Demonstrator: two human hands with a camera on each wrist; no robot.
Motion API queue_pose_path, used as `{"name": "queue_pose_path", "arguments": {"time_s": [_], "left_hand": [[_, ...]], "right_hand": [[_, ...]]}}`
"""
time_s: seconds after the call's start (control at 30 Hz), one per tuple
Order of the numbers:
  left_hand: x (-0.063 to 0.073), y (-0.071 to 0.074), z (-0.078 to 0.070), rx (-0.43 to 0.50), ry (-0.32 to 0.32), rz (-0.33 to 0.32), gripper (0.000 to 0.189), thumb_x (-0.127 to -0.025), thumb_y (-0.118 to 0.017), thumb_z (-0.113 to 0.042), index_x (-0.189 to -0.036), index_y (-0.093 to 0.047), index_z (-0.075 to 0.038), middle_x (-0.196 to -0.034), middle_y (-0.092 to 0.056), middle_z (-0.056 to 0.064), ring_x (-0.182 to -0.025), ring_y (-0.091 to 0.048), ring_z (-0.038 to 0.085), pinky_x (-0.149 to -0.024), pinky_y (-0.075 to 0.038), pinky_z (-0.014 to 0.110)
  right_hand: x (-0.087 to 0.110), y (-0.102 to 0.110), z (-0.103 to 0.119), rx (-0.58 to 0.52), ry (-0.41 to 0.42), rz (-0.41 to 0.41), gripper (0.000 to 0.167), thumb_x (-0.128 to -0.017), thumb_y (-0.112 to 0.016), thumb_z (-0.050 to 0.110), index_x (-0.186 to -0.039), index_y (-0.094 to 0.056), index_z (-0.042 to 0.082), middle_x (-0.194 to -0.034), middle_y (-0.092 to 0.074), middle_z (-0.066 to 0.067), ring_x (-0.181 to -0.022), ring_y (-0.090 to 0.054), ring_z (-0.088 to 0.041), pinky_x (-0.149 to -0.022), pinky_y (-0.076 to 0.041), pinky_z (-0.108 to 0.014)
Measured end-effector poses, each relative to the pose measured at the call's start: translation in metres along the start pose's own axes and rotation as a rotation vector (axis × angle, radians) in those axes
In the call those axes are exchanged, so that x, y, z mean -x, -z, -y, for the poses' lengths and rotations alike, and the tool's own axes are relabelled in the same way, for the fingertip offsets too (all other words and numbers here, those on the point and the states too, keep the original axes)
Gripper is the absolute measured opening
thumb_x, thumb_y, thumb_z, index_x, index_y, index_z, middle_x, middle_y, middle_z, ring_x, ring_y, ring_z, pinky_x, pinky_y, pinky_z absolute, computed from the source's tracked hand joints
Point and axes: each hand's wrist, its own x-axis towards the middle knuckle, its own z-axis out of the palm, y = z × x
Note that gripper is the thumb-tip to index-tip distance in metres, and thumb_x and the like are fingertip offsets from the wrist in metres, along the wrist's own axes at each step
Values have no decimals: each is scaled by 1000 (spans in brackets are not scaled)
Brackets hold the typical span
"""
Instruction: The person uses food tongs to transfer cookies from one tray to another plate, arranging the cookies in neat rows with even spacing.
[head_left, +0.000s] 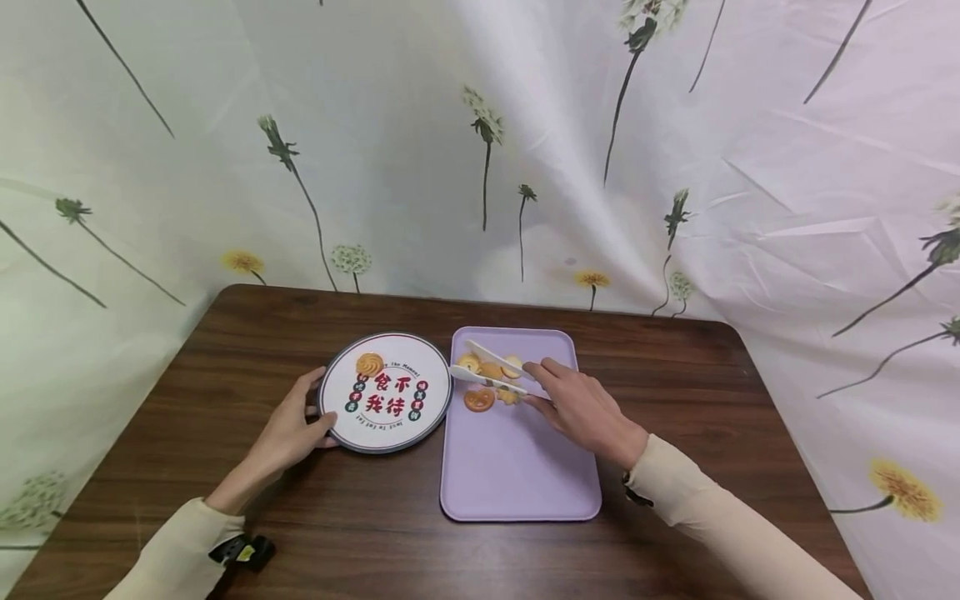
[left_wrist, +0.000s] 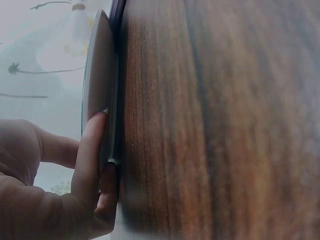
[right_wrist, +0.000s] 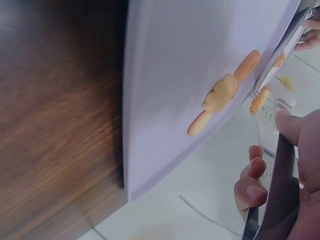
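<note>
My left hand (head_left: pixel 288 429) grips the near-left rim of a white round plate (head_left: pixel 397 354) with red and green lettering, thumb at the top edge and fingers at the underside. One swirled round cookie (head_left: pixel 370 365) lies on the plate's upper left. In my right hand (head_left: pixel 588 412) are white tongs (head_left: pixel 501 358), their arms spread over the cookies on a lilac tray (head_left: pixel 517 475). A cookie (right_wrist: pixel 259 101) sits at the tongs' tips, above the tray in the right wrist view. On the tray lie a brown pretzel-like cookie (head_left: pixel 479 400), a flower-shaped cookie (head_left: pixel 507 397) and others, partly hidden by the tongs.
The plate's right rim stands beside the tray's left edge. Both are on a dark wooden table (head_left: pixel 345 525). Behind it hangs a pale cloth (head_left: pixel 412 167) printed with dandelions. A dark strap (head_left: pixel 243 552) is around the left wrist.
</note>
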Motion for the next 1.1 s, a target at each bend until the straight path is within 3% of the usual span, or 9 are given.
{"name": "queue_pose_path", "arguments": {"time_s": [0.63,1.1], "left_hand": [[-1,1,-2,7,6,-1,81,-102,-56,1,-165,-6,2,-161,-21,39,-131,-50,54,-69,-69,26],[-1,-1,-2,24,11,3,81,-101,-56,1,-165,-7,2,-161,-22,38,-129,-52,53,-69,-69,27]], "right_hand": [[-53,-23,25,-24,133,25,39,-102,-67,33,-135,-62,13,-100,-64,1,-76,-57,-11,-59,-57,-31],[-74,-44,37,-17,145,50,37,-104,-64,37,-135,-62,16,-100,-61,3,-75,-56,-11,-64,-60,-35]]}}
